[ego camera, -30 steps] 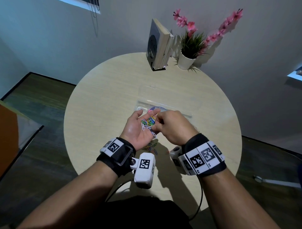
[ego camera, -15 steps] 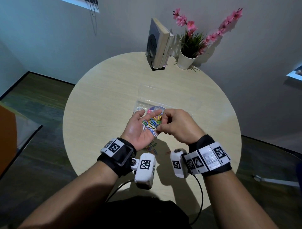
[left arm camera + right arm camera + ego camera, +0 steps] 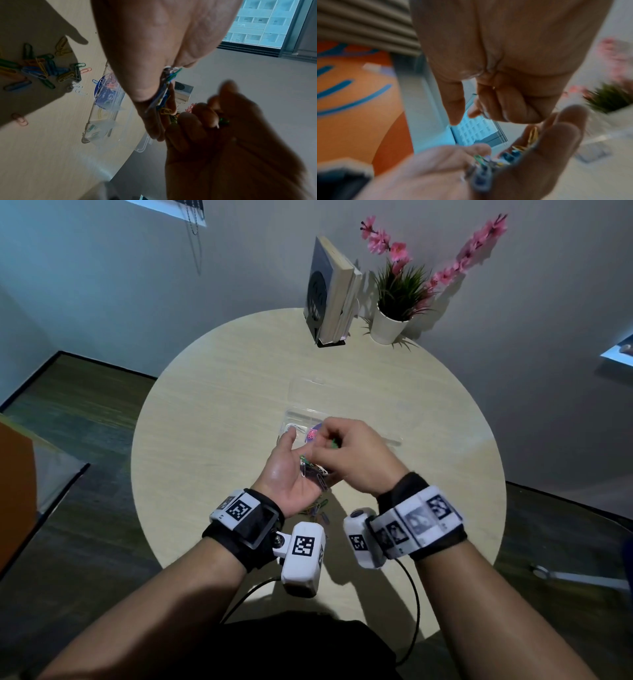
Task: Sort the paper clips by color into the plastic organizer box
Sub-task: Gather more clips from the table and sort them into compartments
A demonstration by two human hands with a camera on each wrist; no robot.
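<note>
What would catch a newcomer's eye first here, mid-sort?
The left hand, palm up over the table, cradles a heap of coloured paper clips, while the right hand pinches a green clip above it. Just beyond sits the clear organizer box; loose clips lie nearer the person.

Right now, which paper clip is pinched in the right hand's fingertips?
The green clip, held alone by the right hand. The other clips lie bunched in the palm of the left hand or loose on the table.
</note>
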